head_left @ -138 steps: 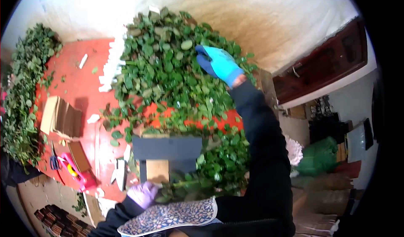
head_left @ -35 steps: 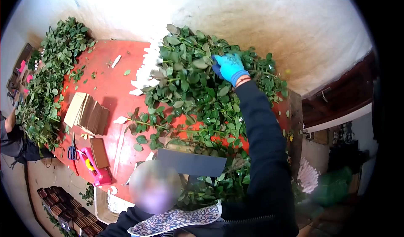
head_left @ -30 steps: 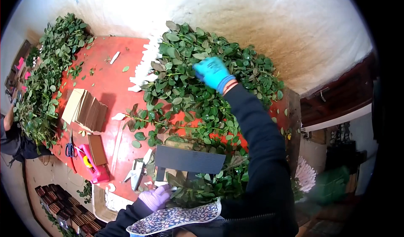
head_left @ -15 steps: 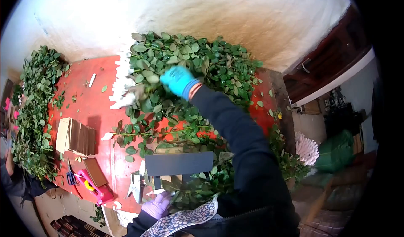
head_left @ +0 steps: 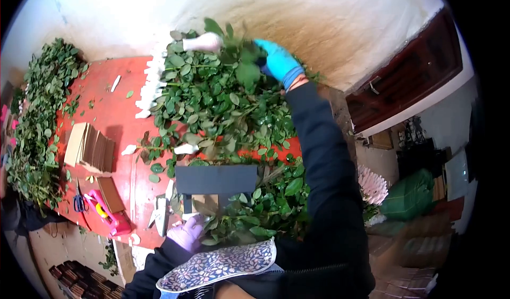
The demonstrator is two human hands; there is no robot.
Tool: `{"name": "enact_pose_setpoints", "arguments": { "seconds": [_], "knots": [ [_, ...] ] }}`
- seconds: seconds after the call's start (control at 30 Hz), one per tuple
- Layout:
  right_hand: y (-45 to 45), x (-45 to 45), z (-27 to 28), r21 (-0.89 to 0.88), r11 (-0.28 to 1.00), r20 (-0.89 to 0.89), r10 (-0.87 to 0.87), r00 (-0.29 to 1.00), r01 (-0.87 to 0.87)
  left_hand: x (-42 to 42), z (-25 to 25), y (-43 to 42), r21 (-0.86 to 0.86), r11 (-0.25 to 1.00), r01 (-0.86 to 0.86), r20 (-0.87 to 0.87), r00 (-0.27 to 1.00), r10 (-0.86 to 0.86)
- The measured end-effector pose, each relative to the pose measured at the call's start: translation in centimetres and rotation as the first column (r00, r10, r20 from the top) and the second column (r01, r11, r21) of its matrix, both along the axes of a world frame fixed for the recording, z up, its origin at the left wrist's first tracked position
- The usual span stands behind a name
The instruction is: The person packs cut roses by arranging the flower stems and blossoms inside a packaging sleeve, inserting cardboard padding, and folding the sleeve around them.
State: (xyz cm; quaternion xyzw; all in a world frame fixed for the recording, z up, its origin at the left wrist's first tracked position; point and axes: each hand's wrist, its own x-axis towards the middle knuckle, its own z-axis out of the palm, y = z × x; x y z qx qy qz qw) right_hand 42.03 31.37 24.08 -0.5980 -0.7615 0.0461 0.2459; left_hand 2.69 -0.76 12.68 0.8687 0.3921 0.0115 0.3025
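Note:
In its blue glove, my right hand (head_left: pixel 279 64) is closed on a rose (head_left: pixel 204 42) held above the far side of the leafy pile. This rose's bud is wrapped in white and points left; motion blurs its leaves. Below it lies a pile of rose stems (head_left: pixel 218 97) with their white-wrapped buds (head_left: pixel 152 81) lined up on the left. My left hand (head_left: pixel 187 234), gloved in purple, rests with bent fingers at the near leafy stems (head_left: pixel 260 214), beside a stand with a dark grey panel (head_left: pixel 215 180). What its fingers hold is hidden. Two separate white-wrapped buds (head_left: pixel 186 148) lie behind the panel.
On the red table (head_left: pixel 125 86) stand folded cardboard pieces (head_left: pixel 90 147), with a pink tape dispenser (head_left: pixel 109 214), scissors (head_left: pixel 79 203) and a white-handled tool (head_left: pixel 159 216) nearby. Another leafy pile (head_left: pixel 40 124) fills the left end, near a person's dark sleeve. A green bundle (head_left: pixel 409 195) is at right.
My right hand has moved up and right from the pile, carrying a rose. Another white-wrapped bud now shows behind the panel. The left hand stays by the stand; the view has shifted slightly.

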Motion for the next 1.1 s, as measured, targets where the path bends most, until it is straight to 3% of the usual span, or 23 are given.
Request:
{"name": "enact_pose_setpoints", "arguments": {
  "seconds": [0.07, 0.1, 0.13, 0.2, 0.23, 0.27, 0.3, 0.33, 0.37, 0.4, 0.43, 0.47, 0.5, 0.53, 0.57, 0.6, 0.63, 0.67, 0.73, 0.77, 0.83, 0.9, 1.1],
  "knots": [
    [-0.2, -2.4, 1.9, -0.093, 0.994, -0.038, 0.05, 0.998, -0.053, -0.4, -0.4, -0.2, 0.007, 1.0, 0.007, -0.006, 1.0, -0.007],
    [1.7, -1.6, 0.3, -0.123, 0.985, 0.067, 0.129, 0.989, -0.12, -0.4, -0.6, -0.4, 0.011, 1.0, -0.016, -0.003, 1.0, 0.016],
    [1.0, -2.2, 1.4, -0.228, 0.973, 0.099, 0.056, 0.993, -0.032, -0.4, -1.0, -0.6, 0.005, 0.999, -0.053, 0.052, 0.997, 0.053],
    [1.5, 0.5, -0.3, 0.141, 0.982, 0.174, 0.103, 0.979, -0.129, -0.7, -0.6, -0.4, 0.052, 0.998, -0.028, 0.09, 0.996, 0.023],
    [0.5, 0.3, 0.8, 0.078, 0.997, -0.089, 0.019, 0.996, -0.012, -0.8, -0.6, -0.4, 0.034, 0.999, -0.023, 0.074, 0.997, 0.021],
    [0.6, 2.2, 1.0, 0.159, 0.987, -0.162, 0.014, 0.987, 0.012, -0.9, -0.8, -0.5, 0.027, 0.999, -0.041, 0.103, 0.994, 0.038],
    [-0.3, 3.9, 1.4, 0.482, 0.876, 0.025, -0.01, 1.0, -0.003, -1.1, -1.6, -0.8, 0.049, 0.997, -0.061, 0.167, 0.985, 0.052],
    [-1.0, 5.5, 2.9, 0.572, 0.814, -0.042, -0.09, 0.995, 0.098, -1.2, -2.2, -1.0, 0.071, 0.994, -0.08, 0.228, 0.972, 0.062],
    [-3.0, 6.3, 5.0, 0.437, 0.871, -0.48, 0.016, 0.877, 0.223, -1.1, -1.8, -1.0, 0.072, 0.993, -0.093, 0.217, 0.973, 0.075],
    [-5.0, 7.0, 7.0, 0.342, 0.884, -0.835, 0.131, 0.534, 0.319, -1.1, -1.6, -0.8, 0.072, 0.993, -0.094, 0.227, 0.971, 0.076],
    [-9.5, 5.1, 10.6, 0.456, 0.812, -0.831, 0.24, 0.502, 0.365, -1.2, -1.6, -0.7, 0.09, 0.993, -0.08, 0.219, 0.974, 0.059],
    [-12.4, 5.2, 12.9, 0.655, 0.686, -0.689, 0.37, 0.623, 0.317, -1.3, -1.6, -0.8, 0.105, 0.993, -0.062, 0.208, 0.977, 0.039],
    [-16.0, 2.5, 15.1, 0.689, 0.625, -0.712, 0.489, 0.503, 0.367, -1.2, -2.1, -0.9, 0.086, 0.994, -0.07, 0.196, 0.979, 0.052],
    [-18.3, 2.9, 15.5, 0.745, 0.568, -0.638, 0.452, 0.624, 0.35, -1.2, -1.6, -0.8, 0.09, 0.994, -0.065, 0.2, 0.979, 0.046],
    [-20.0, 4.1, 15.1, 0.814, 0.51, -0.446, 0.241, 0.862, 0.278, -1.1, -1.6, -0.7, 0.092, 0.994, -0.061, 0.157, 0.987, 0.046],
    [-21.2, 5.4, 14.0, 0.887, 0.443, -0.079, -0.123, 0.989, 0.126, -1.1, -1.8, -0.7, 0.081, 0.995, -0.064, 0.106, 0.993, 0.055],
    [-22.2, 4.9, 12.9, 0.877, 0.479, 0.209, -0.3, 0.931, -0.043, -1.0, -2.5, -0.9, 0.104, 0.99, -0.097, 0.156, 0.985, 0.08],
    [-24.0, 1.8, 12.4, 0.775, 0.607, 0.418, -0.287, 0.862, -0.174, -0.9, -3.1, -1.3, 0.115, 0.984, -0.137, 0.2, 0.973, 0.113],
    [-26.3, -5.0, 10.5, 0.372, 0.919, 0.586, -0.123, 0.801, -0.131, -1.1, -2.0, -1.0, 0.092, 0.991, -0.096, 0.178, 0.981, 0.079],
    [-27.3, -5.8, 8.7, 0.102, 0.991, 0.706, -0.013, 0.708, -0.084, -1.2, -1.7, -0.8, 0.063, 0.995, -0.073, 0.15, 0.987, 0.063],
    [-29.1, -8.1, 4.5, -0.18, 0.972, 0.633, 0.23, 0.739, -0.149, -1.2, -1.6, -0.8, 0.015, 0.999, -0.04, 0.116, 0.992, 0.038],
    [-30.3, -9.8, 0.3, -0.293, 0.925, 0.512, 0.366, 0.777, -0.242, -1.3, -1.8, -0.7, -0.072, 0.997, -0.008, 0.056, 0.998, 0.012],
    [-31.3, -9.9, -8.3, -0.468, 0.856, 0.442, 0.441, 0.781, -0.218, -1.8, -3.9, -1.0, -0.065, 0.998, 0.026, 0.076, 0.997, -0.021]
  ]
}}
